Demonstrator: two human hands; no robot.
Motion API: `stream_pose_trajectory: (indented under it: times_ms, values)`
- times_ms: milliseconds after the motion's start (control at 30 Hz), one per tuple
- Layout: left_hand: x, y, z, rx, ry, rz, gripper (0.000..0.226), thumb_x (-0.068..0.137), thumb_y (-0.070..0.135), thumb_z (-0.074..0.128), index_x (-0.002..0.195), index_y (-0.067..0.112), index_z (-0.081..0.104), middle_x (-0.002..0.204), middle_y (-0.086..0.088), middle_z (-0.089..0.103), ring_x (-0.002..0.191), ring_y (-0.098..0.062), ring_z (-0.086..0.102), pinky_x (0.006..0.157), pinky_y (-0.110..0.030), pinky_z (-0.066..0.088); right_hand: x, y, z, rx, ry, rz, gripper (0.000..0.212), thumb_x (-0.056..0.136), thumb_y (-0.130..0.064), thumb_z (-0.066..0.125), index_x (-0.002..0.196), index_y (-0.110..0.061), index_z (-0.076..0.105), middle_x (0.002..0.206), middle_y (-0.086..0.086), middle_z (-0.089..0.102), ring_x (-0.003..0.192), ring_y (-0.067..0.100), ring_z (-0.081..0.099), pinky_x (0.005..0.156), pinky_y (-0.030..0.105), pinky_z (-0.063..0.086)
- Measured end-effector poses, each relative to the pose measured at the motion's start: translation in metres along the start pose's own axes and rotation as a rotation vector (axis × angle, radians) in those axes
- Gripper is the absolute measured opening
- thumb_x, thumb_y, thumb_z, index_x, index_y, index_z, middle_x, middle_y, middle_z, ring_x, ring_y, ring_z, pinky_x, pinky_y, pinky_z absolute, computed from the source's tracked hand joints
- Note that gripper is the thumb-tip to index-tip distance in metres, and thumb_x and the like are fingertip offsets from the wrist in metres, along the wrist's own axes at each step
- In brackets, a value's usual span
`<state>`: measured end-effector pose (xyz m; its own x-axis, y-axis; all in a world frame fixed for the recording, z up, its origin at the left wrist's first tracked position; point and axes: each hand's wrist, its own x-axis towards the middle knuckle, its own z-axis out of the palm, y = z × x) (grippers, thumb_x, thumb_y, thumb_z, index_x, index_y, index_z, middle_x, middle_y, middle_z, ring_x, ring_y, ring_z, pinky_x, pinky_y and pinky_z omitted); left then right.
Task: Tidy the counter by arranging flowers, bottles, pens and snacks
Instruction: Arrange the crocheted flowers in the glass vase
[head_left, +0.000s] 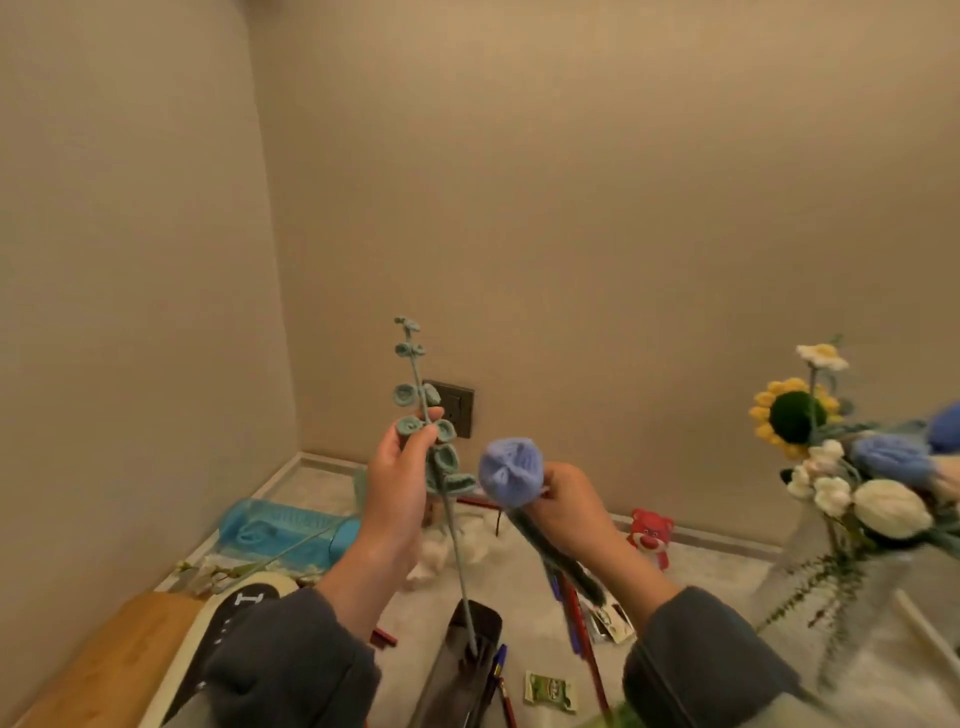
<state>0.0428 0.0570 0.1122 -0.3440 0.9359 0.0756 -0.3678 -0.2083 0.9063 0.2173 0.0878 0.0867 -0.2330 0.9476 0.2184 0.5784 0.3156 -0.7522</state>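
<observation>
My left hand (397, 483) grips a teal crocheted leaf sprig (415, 395) upright by its stem, which runs down past the hand to a dark pen case (462, 670). My right hand (569, 506) holds a blue knitted rose (511, 473) just under its head, its dark stem slanting down to the right. A glass vase (852, 592) at the right holds a bouquet with a sunflower (792, 415), white blooms and blue roses. Pens (582, 618) and a green snack packet (550, 691) lie on the counter (701, 571). A blue bottle (280, 530) lies on its side at the left.
A red bear figure (649, 530) stands near the back wall. White cottony flowers (447, 551) lie mid-counter. A wall socket (457, 405) sits behind the sprig. A wooden board (104, 660) and a white-and-black object (228, 618) are at the front left.
</observation>
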Motion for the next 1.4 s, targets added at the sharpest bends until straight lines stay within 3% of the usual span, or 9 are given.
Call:
stream_pose_trajectory:
  times_ms: [100,200,267,400,667,833,967,1233,1400]
  values:
    - [-0.005,0.006,0.029,-0.048,-0.079,0.015,0.023,0.096,0.017,0.050,0.096,0.026,0.071,0.070,0.008,0.065,0.059,-0.006,0.059,0.050,-0.028,0.051,-0.014,-0.004,-0.031,0.116,0.159,0.022,0.026,0.089,-0.002,0.061,0.068,-0.016,0.068,0.057,-0.010,0.069,0.052,-0.004,0.059,0.052,0.011,0.044]
    - [-0.013,0.006,0.063,-0.045,-0.196,0.019,0.027,0.096,0.018,0.052,0.088,0.033,0.073,0.068,0.008,0.064,0.059,-0.005,0.060,0.050,-0.030,0.054,-0.026,-0.013,-0.067,0.261,0.340,0.027,0.013,0.087,-0.001,0.066,0.080,0.009,0.069,0.077,0.022,0.071,0.073,0.019,0.070,0.061,0.036,0.052]
    - [-0.021,0.006,0.085,-0.018,-0.287,0.033,0.025,0.096,0.021,0.053,0.091,0.036,0.073,0.076,0.007,0.067,0.070,-0.008,0.061,0.063,-0.035,0.057,-0.037,-0.021,-0.091,0.331,0.446,0.012,0.008,0.086,-0.004,0.069,0.084,0.004,0.071,0.084,0.023,0.072,0.081,0.027,0.072,0.070,0.047,0.057]
    - [-0.039,0.004,0.132,0.003,-0.437,0.062,0.020,0.096,0.025,0.053,0.104,0.033,0.070,0.084,0.003,0.067,0.077,-0.012,0.062,0.064,-0.030,0.054,-0.064,-0.036,-0.142,0.344,0.589,-0.038,0.010,0.085,-0.007,0.071,0.084,-0.018,0.070,0.079,0.000,0.076,0.075,0.012,0.073,0.067,0.026,0.059]
    - [-0.089,0.011,0.219,-0.047,-0.691,0.053,0.020,0.096,0.018,0.053,0.101,0.029,0.070,0.071,0.001,0.064,0.063,-0.011,0.062,0.055,-0.031,0.056,-0.110,-0.061,-0.240,0.175,0.756,-0.105,0.013,0.093,-0.017,0.063,0.085,-0.021,0.072,0.077,-0.005,0.076,0.071,0.010,0.073,0.059,0.017,0.053]
    - [-0.101,0.035,0.267,-0.141,-0.681,0.142,0.020,0.096,0.019,0.054,0.108,0.026,0.068,0.079,-0.003,0.062,0.069,-0.014,0.060,0.060,-0.033,0.057,-0.124,-0.084,-0.304,0.057,0.914,-0.148,0.012,0.095,-0.021,0.061,0.088,-0.020,0.071,0.075,-0.007,0.075,0.069,0.006,0.072,0.056,0.019,0.055]
    - [-0.103,0.063,0.304,-0.251,-0.652,0.263,0.020,0.096,0.014,0.054,0.105,0.026,0.067,0.091,-0.009,0.063,0.080,-0.026,0.060,0.079,-0.052,0.055,-0.126,-0.098,-0.349,-0.054,1.019,-0.196,0.013,0.096,-0.022,0.059,0.090,-0.019,0.070,0.079,-0.007,0.074,0.069,0.005,0.071,0.066,0.035,0.060]
    - [-0.100,0.065,0.354,-0.301,-0.579,0.462,0.020,0.094,0.012,0.057,0.103,0.027,0.066,0.089,-0.002,0.068,0.071,-0.013,0.067,0.062,-0.023,0.055,-0.115,-0.071,-0.390,-0.270,1.055,-0.145,0.023,0.097,-0.026,0.056,0.076,-0.026,0.066,0.077,-0.007,0.073,0.071,0.008,0.069,0.074,0.041,0.057]
    - [-0.091,0.027,0.371,-0.217,-0.563,0.443,0.022,0.093,0.012,0.058,0.100,0.030,0.067,0.085,0.003,0.070,0.072,-0.013,0.067,0.059,-0.019,0.052,-0.102,-0.026,-0.387,-0.201,0.968,-0.060,0.024,0.097,-0.025,0.056,0.077,-0.020,0.069,0.078,-0.003,0.074,0.074,0.013,0.070,0.076,0.046,0.057]
